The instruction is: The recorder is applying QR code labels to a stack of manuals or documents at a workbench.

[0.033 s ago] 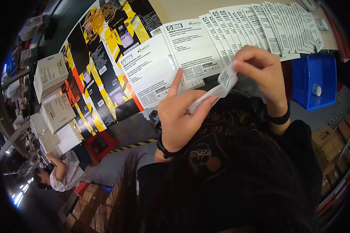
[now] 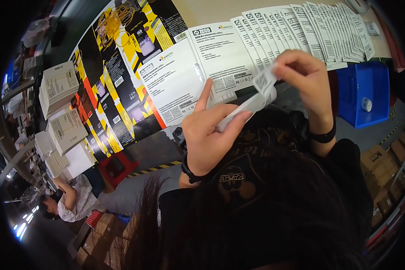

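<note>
A white strip of printed labels (image 2: 264,85) stretches in a curl between my two hands. Its lower end lies in my left hand (image 2: 209,135), between thumb and fingers, while that hand's index finger points up toward the sheets. My right hand (image 2: 303,78) pinches the strip's upper end between thumb and fingertips. Under the left index finger's side lies a white printed sheet (image 2: 171,85) with a small shiny patch at its edge. A second white sheet (image 2: 225,49) overlaps beside it. From there a fanned row of similar sheets (image 2: 297,27) runs to the right.
Glossy yellow-and-black printed sheets (image 2: 117,81) cover the table's left, with yellow rubber bands (image 2: 114,20) on top. Stacked white printed pieces (image 2: 60,81) stand farther left. A blue bin (image 2: 346,92) holds a white roll (image 2: 366,105). Another person (image 2: 81,195) is at lower left; cartons (image 2: 380,164) sit right.
My right hand has shifted slightly right and up. The label strip's upper end has moved with it, and its curl shows differently. My left hand stays in place.
</note>
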Demonstrator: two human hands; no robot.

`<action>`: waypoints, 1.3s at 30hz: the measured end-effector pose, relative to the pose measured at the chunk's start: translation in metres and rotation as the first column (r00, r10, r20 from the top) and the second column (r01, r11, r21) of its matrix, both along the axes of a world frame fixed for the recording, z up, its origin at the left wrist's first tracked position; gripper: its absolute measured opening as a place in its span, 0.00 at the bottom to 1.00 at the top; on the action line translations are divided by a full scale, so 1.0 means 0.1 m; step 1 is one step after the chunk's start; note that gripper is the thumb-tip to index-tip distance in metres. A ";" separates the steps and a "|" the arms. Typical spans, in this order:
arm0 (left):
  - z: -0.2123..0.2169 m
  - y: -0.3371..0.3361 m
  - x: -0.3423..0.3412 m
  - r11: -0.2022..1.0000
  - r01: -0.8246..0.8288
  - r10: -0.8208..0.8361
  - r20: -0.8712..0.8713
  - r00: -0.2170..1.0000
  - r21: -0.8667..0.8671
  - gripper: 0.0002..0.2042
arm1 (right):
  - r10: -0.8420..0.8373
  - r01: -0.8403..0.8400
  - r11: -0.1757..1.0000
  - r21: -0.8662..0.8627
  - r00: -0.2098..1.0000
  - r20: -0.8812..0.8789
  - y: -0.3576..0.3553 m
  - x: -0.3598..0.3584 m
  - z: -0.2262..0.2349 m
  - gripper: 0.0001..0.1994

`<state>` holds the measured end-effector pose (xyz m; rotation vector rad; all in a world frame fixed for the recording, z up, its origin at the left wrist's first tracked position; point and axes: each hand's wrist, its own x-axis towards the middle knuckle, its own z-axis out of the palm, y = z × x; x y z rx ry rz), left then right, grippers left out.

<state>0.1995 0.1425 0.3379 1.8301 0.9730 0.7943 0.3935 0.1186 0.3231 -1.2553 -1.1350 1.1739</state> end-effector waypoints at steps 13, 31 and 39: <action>-0.06 0.06 0.00 0.983 0.133 -0.145 -0.095 0.985 -0.126 0.02 | -0.195 0.184 0.967 -0.176 0.980 -0.044 0.34 -0.15 -0.25 0.06; -0.05 0.06 0.02 0.983 0.163 -0.172 -0.112 0.979 -0.084 0.02 | -0.201 0.227 0.967 -0.112 0.957 0.210 0.35 -0.25 -0.40 0.09; -0.05 0.02 0.02 0.985 0.170 -0.171 -0.109 0.979 -0.026 0.02 | -0.263 0.348 0.937 -0.009 0.725 0.637 0.33 -0.33 -0.33 0.21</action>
